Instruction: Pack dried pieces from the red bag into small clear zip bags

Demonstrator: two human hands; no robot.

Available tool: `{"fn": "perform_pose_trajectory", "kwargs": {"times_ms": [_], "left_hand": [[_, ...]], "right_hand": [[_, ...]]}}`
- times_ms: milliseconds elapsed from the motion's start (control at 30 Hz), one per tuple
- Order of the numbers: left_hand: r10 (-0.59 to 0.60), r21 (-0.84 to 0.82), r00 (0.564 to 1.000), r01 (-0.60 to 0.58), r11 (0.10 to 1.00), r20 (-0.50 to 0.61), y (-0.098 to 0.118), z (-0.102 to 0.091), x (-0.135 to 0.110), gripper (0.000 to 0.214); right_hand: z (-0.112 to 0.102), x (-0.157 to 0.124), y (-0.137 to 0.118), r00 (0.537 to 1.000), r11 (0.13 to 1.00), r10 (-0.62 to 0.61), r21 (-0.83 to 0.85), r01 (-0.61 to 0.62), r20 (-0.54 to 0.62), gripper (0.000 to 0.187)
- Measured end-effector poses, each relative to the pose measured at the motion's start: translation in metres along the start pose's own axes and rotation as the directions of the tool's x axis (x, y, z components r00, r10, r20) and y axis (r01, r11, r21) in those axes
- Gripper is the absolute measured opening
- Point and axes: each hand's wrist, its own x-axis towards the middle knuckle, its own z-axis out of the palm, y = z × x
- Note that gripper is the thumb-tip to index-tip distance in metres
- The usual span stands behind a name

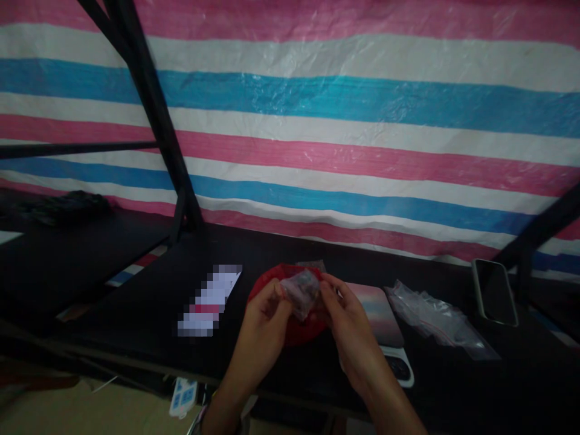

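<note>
Between my two hands is a small clear plastic bag [301, 294], held above a red bowl-like container [267, 278]. My left hand [264, 320] pinches the bag's left side with thumb and fingers. At the other side, my right hand [345, 317] has its fingers closed on the bag's right edge. Something small seems to be inside the bag, too blurred to name. Another clear bag [317, 264] shows at the container's far rim. Just right of my right hand lies a flat scale [380, 314] with a shiny plate and white edge, partly hidden by that hand.
Several empty clear bags [441, 320] lie in a pile right of the scale. A phone [495, 293] rests farther right on the black table [149, 302]. A blurred-out paper [212, 299] lies at left. Black frame bars [158, 121] stand before a striped sheet [362, 139].
</note>
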Motion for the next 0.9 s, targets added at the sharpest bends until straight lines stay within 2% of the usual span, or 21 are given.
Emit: {"fn": "perform_pose_trajectory", "kwargs": {"times_ms": [67,100,167,233,267,333,367,433,600,700,900], "left_hand": [[0.109,0.276,0.994,-0.096,0.956,-0.031,-0.001,-0.006,-0.001,0.024],[0.182,0.43,0.982,-0.148,0.891,-0.04,-0.002,-0.01,-0.002,0.022],[0.315,0.683,0.947,-0.191,0.704,-0.059,-0.005,-0.017,-0.002,0.015],[0.383,0.836,0.919,-0.134,0.533,-0.097,-0.009,-0.023,-0.001,0.006],[0.396,0.881,0.91,-0.08,0.467,-0.127,-0.013,-0.025,0.0,0.012],[0.403,0.925,0.896,0.021,0.379,-0.185,-0.022,-0.03,0.002,0.025],[0.403,0.929,0.891,0.054,0.365,-0.211,-0.028,-0.033,0.003,0.03],[0.402,0.912,0.881,0.075,0.402,-0.249,-0.038,-0.038,0.006,0.039],[0.319,0.776,0.909,0.006,0.631,-0.267,-0.05,-0.049,0.01,0.058],[0.286,0.715,0.914,0.007,0.699,-0.289,-0.045,-0.051,0.01,0.06],[0.314,0.593,0.882,-0.051,0.803,-0.351,-0.031,-0.049,0.011,0.049]], "right_hand": [[0.001,0.004,0.001,0.999,0.998,-0.013,0.061,0.016,-0.049,0.049],[0.001,0.007,0.001,0.996,0.996,-0.041,0.07,0.047,-0.082,0.048],[0.001,0.013,0.004,0.982,0.992,-0.114,0.032,0.121,-0.15,0.045],[0.001,0.019,0.008,0.962,0.98,-0.197,-0.062,0.189,-0.19,0.04],[0.002,0.021,0.01,0.952,0.968,-0.241,-0.114,0.223,-0.19,0.037],[0.005,0.024,0.013,0.932,0.933,-0.324,-0.215,0.287,-0.162,0.03],[0.008,0.024,0.014,0.922,0.91,-0.362,-0.265,0.318,-0.138,0.028],[0.014,0.022,0.013,0.904,0.854,-0.421,-0.366,0.37,-0.07,0.024],[0.024,0.021,0.007,0.884,0.77,-0.463,-0.469,0.433,0.056,0.024],[0.026,0.021,0.0,0.874,0.731,-0.476,-0.508,0.455,0.099,0.024],[0.024,0.017,-0.017,0.864,0.705,-0.491,-0.534,0.467,0.107,0.027]]}}
